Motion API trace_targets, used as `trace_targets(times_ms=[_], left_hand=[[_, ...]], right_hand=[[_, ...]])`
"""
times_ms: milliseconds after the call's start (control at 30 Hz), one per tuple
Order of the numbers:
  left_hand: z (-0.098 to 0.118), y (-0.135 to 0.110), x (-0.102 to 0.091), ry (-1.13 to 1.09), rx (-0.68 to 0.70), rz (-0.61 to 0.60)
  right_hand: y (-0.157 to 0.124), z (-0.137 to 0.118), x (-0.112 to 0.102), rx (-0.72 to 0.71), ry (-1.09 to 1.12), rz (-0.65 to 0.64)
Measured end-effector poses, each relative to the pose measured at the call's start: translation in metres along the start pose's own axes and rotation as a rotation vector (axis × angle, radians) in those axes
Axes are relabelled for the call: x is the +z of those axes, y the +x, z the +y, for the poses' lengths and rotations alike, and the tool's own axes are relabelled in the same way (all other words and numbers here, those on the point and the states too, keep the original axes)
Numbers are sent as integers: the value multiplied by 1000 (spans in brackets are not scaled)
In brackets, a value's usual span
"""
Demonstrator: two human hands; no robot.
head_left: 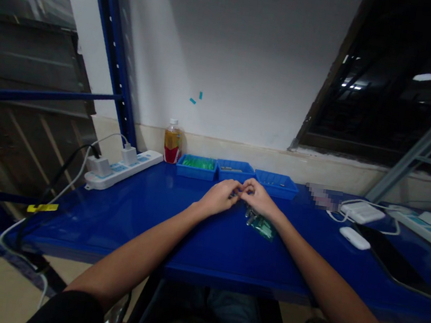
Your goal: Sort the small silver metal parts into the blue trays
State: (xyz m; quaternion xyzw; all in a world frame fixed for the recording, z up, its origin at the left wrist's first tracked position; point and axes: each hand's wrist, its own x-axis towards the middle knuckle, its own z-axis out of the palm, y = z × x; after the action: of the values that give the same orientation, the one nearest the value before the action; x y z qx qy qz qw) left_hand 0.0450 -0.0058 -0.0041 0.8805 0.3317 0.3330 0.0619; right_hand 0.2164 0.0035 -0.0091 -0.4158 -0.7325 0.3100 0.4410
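My left hand [220, 196] and my right hand [257, 197] meet over the middle of the blue table [143, 215], fingertips pinched together. Whatever sits between the fingers is too small and too hidden to name. Just below my right hand lies a small pile of green packets [264, 227] with some silvery metal pieces [250, 217] beside them, partly covered by the hand and forearm. Behind the hands stand three blue bins in a row: the left bin [195, 173] holds green pieces, the middle bin [234, 175] holds thin metal parts, and the right bin [275, 191] holds a few small pieces.
A bottle [172, 142] stands by the left bin. A power strip [126, 170] with plugs and cables is at the left. On the right lie a white earbud case [354, 238], a black phone [394, 259], a white charger [363, 211] and another power strip [430, 232].
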Motion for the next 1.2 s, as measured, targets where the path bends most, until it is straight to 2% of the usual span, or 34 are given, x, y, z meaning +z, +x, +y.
trace_targets(times_ms=[100, 200, 300, 433, 500, 600, 800, 900, 1033, 1133, 1200], left_hand=[[5, 3, -2, -38, -3, 68], [7, 6, -6, -200, -173, 162], [4, 10, -7, -414, -332, 215], [-3, 12, -3, -543, -380, 207], [-4, 12, 0, -565, -366, 200], [-3, 12, 2, -601, -359, 183], [2, 9, 0, -590, -350, 53], [8, 4, 4, -331, -210, -26], [18, -1, 15, 50, 53, -98], [21, 4, 22, 217, 90, -132], [19, 9, 24, 293, 80, -149]], right_hand=[[1, -5, 2, 12, 124, 15], [-1, -12, 1, -20, 99, 70], [-5, -21, -2, -151, -44, 149], [-11, -30, -4, -394, -374, 149], [-12, -32, -5, -466, -493, 153], [-13, -36, -8, -482, -543, 183], [-10, -34, -16, -544, -587, 123], [-2, -16, -30, -422, -692, 243], [6, 18, -60, -82, -916, 437], [5, 33, -77, 146, -1027, 485], [4, 36, -81, 231, -1047, 488]])
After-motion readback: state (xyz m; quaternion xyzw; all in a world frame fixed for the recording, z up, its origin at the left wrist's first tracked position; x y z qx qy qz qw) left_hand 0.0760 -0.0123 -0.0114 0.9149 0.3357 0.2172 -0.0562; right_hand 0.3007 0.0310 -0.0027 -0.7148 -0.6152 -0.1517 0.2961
